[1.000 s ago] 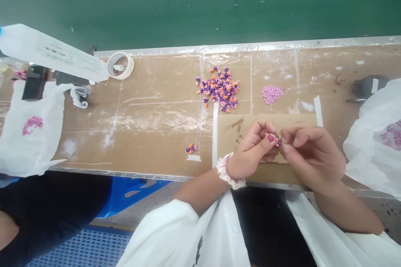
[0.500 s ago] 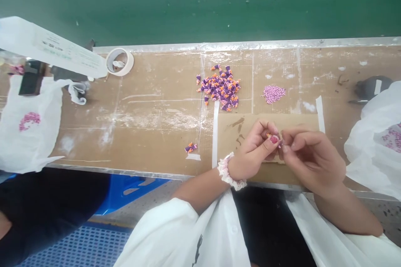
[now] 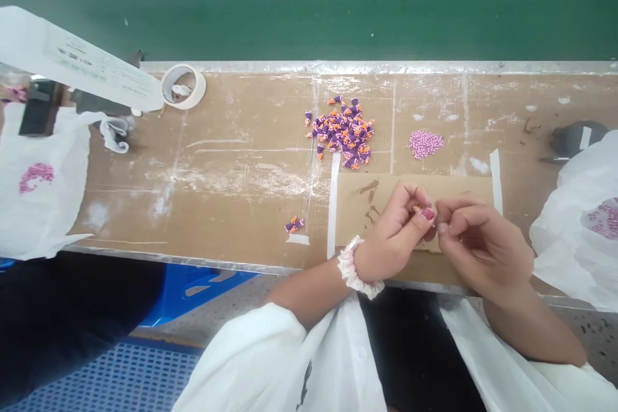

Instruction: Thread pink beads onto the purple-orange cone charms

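My left hand (image 3: 390, 243), with a frilly white band at its wrist, is closed in a pinch on a small purple-and-orange piece (image 3: 415, 208). Only an orange bit of it shows between the fingers. Thumb and forefinger of my right hand (image 3: 488, 250) are pressed together right beside it; what they pinch, if anything, is too small to tell. Beyond my hands lies a pile of similar purple-and-orange pieces (image 3: 344, 135). To its right is a heap of tiny pink pieces (image 3: 425, 144). A few more purple-and-orange pieces (image 3: 294, 225) lie near the table's front edge.
Under my hands, a cardboard sheet (image 3: 352, 219) is taped to the table. White plastic bags with pink pieces lie at the far left (image 3: 58, 206) and far right (image 3: 560, 225). A tape roll (image 3: 197, 87) stands at the back left. A person's dark-clothed leg (image 3: 72, 315) is at the lower left.
The view has shifted slightly. My right fingertips have moved a little against the piece in my left hand, and its purple part is now harder to see. The piles look unchanged.
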Tool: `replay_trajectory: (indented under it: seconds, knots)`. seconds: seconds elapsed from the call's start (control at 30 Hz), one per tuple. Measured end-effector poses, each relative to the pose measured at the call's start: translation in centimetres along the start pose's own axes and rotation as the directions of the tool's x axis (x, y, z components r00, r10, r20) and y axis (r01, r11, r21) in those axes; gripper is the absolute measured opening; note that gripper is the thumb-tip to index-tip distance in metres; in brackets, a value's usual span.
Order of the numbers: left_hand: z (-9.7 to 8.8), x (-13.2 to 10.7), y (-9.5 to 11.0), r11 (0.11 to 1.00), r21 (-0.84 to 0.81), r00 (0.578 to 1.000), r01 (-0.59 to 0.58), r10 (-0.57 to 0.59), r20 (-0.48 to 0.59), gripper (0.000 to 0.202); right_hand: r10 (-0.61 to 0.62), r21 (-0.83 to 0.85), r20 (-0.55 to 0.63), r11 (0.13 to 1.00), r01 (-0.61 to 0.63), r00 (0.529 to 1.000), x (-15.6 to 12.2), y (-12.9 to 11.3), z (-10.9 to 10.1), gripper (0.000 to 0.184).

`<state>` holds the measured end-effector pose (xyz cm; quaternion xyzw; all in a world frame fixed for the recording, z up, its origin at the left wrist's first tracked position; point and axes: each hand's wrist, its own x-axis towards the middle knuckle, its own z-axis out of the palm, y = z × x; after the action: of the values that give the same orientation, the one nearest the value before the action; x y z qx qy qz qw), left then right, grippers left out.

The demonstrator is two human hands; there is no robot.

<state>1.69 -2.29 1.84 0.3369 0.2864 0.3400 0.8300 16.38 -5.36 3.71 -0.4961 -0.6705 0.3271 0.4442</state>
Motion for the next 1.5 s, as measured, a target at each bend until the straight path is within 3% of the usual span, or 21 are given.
replay_trajectory:
  seconds: [0.43, 0.8, 1.2, 1.3, 1.4, 1.5]
  knots:
    - [0.1, -0.1, 0.2, 1.000, -0.011, 1.000, 0.019, -0.019, 0.020, 0.035, 0.010, -0.047, -0.011, 0.999, -0.011, 1.000, -0.2, 0.0, -0.2, 0.025]
    - [0.0, 0.0, 0.2, 0.990, 0.112, 0.995, -0.089, 0.084, 0.048, 0.033, 0.011, -0.059, -0.012, 0.998, -0.012, 1.000, 0.0, -0.6, -0.2, 0.024]
    - [-0.1, 0.0, -0.2, 0.994, -0.042, 0.992, -0.103, 0.106, 0.071, 0.023, -0.071, -0.155, 0.008, 0.985, 0.072, 0.997, -0.2, -0.3, 0.0, 0.025]
    - [-0.5, 0.1, -0.3, 0.989, -0.096, 0.987, -0.109, 0.119, 0.106, 0.018, -0.074, -0.087, 0.029, 0.993, 0.076, 0.997, -0.1, -0.2, -0.3, 0.026]
    - [-0.8, 0.2, -0.7, 0.980, -0.166, 0.977, -0.114, 0.140, 0.159, 0.016, -0.030, 0.116, 0.013, 0.993, 0.028, 0.999, 0.2, 0.1, -0.6, 0.026]
    - [-0.8, 0.3, -1.2, 0.967, -0.125, 0.954, -0.221, 0.241, 0.178, 0.012, -0.004, 0.216, -0.052, 0.976, 0.015, 0.999, 0.4, 0.3, -0.7, 0.026]
